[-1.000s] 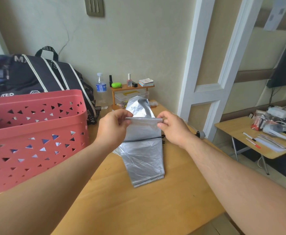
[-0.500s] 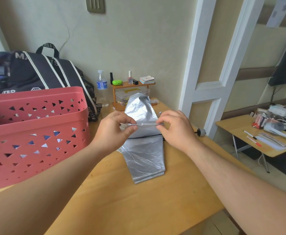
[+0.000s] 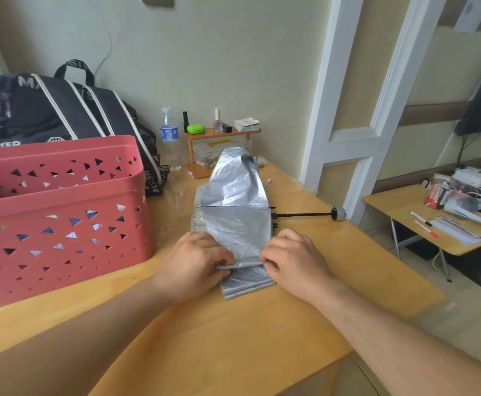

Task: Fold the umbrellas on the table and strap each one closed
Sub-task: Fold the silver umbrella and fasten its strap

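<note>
A silver umbrella (image 3: 238, 224) lies on the wooden table (image 3: 233, 338), its canopy pleated into flat panels with one end humped up toward the wall. Its black shaft sticks out to the right and ends in a round grey cap (image 3: 338, 214). My left hand (image 3: 196, 264) pinches the left end of a canopy rib near the table's front. My right hand (image 3: 293, 260) pinches the right end of the same rib. Both hands hold the rib low over the stacked panels.
A red perforated basket (image 3: 62, 212) stands at the left, a black bag (image 3: 62, 110) behind it. A water bottle (image 3: 170, 138) and a small wooden shelf (image 3: 222, 147) stand by the wall. A cluttered side table (image 3: 447, 224) is at the right.
Both hands have brought the pinched rib down and toward me, from raised mid-canopy to low on the folded panels. The shaft with its cap has come into view at the right.
</note>
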`<state>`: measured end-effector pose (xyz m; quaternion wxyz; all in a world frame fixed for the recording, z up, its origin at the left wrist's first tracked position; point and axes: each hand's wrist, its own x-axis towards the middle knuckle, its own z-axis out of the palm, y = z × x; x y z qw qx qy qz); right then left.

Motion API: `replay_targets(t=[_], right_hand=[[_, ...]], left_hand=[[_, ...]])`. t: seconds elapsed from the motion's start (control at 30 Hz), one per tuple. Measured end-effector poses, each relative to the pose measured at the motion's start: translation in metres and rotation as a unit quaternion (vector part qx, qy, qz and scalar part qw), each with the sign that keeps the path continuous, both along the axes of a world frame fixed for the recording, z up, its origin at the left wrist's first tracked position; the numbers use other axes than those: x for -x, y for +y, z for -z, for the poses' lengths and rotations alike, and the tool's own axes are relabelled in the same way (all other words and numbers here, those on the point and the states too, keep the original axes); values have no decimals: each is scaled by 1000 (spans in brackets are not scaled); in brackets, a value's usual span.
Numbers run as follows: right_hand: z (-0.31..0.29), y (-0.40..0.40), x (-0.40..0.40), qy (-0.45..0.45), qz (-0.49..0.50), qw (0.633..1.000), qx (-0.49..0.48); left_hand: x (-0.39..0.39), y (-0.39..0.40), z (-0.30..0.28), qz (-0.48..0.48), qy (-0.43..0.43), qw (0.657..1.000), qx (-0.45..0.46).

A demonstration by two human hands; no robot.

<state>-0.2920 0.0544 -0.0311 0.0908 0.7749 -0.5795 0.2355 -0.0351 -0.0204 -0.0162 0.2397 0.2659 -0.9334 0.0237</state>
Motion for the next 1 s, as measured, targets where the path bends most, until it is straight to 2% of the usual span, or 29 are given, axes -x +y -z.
replay_targets(t=[0.13, 0.23, 0.33, 0.4, 0.5, 0.57, 0.67, 0.77, 0.83, 0.93, 1.0], right_hand=[[4, 1, 0, 25, -9, 1000, 9], [1, -1, 1, 18, -17, 998, 62], [-3, -2, 0, 6, -25, 995, 98], [0, 0, -2, 26, -43, 996, 79], [10, 2, -1, 67, -62, 996, 21], [14, 4, 0, 59, -53, 997, -25], [8, 6, -1, 15, -41, 994, -98], [-8, 4, 0, -72, -38, 984, -157], [-16, -7, 8, -106, 17, 986, -126], [-22, -32, 27, -83, 130, 986, -56], [-25, -48, 32, -52, 151, 985, -69]], left_hand=[[-2, 1, 6, 12, -11, 1000, -5], [1, 1, -2, 11, -14, 999, -28], [17, -5, -15, 5, 68, 997, -36], [34, -10, -26, -22, 96, 994, -53], [63, -14, -36, -70, 26, 993, -87], [79, -21, -33, -95, -47, 988, -108], [91, -29, -18, -130, -154, 969, -145], [93, -30, 1, -147, -219, 952, -158], [90, -29, 10, -152, -232, 949, -150], [89, -29, 17, -157, -224, 953, -135], [90, -29, 16, -158, -215, 954, -137]])
